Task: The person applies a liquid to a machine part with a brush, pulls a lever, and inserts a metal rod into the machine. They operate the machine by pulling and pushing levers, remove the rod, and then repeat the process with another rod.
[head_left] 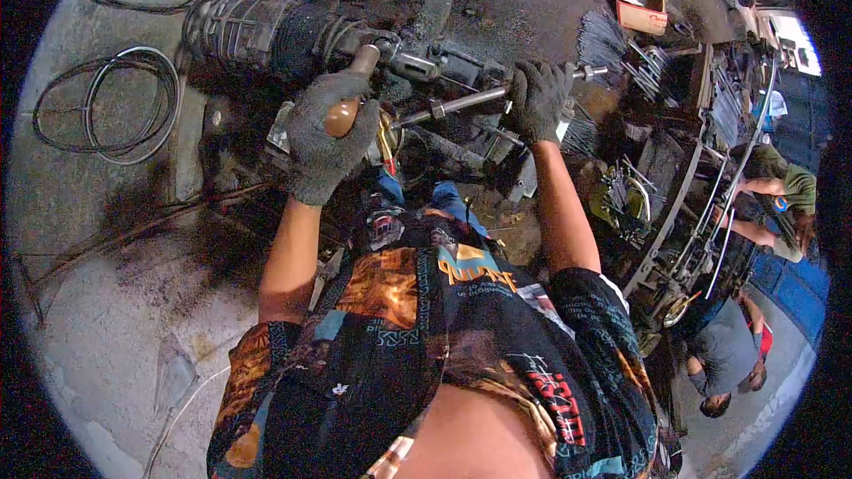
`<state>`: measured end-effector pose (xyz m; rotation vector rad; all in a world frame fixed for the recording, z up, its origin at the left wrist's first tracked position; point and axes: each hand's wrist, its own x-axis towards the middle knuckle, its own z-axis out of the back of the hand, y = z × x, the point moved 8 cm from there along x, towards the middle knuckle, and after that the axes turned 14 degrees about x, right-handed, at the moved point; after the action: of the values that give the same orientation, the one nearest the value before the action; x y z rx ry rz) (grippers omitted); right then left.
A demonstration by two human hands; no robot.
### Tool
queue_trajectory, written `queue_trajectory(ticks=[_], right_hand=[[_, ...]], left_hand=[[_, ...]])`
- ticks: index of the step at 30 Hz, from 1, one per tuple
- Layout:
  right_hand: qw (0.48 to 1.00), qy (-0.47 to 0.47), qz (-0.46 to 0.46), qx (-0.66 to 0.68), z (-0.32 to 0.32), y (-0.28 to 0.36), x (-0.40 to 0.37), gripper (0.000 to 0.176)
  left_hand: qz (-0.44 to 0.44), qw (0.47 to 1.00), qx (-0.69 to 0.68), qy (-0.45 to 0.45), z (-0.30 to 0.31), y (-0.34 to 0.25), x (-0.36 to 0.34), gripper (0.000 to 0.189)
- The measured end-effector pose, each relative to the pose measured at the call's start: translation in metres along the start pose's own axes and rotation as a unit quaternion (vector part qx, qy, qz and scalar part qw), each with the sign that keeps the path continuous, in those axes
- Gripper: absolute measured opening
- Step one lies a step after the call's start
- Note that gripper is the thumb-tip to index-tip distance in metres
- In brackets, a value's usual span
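My left hand (328, 137), in a dark grey work glove, is closed around a brown-handled lever (341, 119). The handle's rounded end shows between the fingers, and its other end meets the dark machine (413, 64). My right hand (539, 99), gloved the same way, grips a long metal rod (470, 99) near its right end. A collar sits on the rod, and a nut-like piece is on the tip beyond the hand. The rod's left end reaches the machine beside my left hand, where the exact contact is hidden.
A ribbed motor housing (257, 31) stands at the upper left, with coiled cable (106, 106) on the floor beside it. Bundles of metal rods (603, 44) lie to the right. One person handles a cardboard box (641, 16); other people work along a bench at right.
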<state>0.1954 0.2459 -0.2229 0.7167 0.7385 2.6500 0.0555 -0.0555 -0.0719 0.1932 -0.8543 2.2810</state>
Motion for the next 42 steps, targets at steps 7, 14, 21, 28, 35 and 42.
queue_trajectory(ticks=[7,14,21,28,35,42], right_hand=[[1.0,0.009,0.011,0.002,0.01,0.019,0.004,0.023],[0.999,0.017,-0.033,0.0,0.002,-0.001,-0.001,0.024],[0.999,0.003,-0.033,0.002,0.004,0.0,-0.002,0.023],[1.0,-0.007,-0.018,-0.003,0.002,-0.007,-0.007,0.021],[1.0,-0.003,-0.022,-0.014,0.01,0.003,-0.002,0.023],[1.0,0.003,-0.019,-0.017,0.013,0.007,-0.001,0.026]], left_hand=[[0.007,1.0,0.018,0.009,-0.002,0.005,-0.001,0.032],[0.01,1.0,-0.012,-0.021,0.002,0.006,-0.004,0.032],[0.01,1.0,0.019,0.0,0.004,0.0,0.001,0.031],[0.027,0.999,0.017,-0.026,0.004,0.001,-0.001,0.021],[0.022,1.0,0.004,-0.001,0.004,0.0,-0.001,0.033],[0.006,1.0,0.025,-0.007,0.003,0.001,-0.001,0.026]])
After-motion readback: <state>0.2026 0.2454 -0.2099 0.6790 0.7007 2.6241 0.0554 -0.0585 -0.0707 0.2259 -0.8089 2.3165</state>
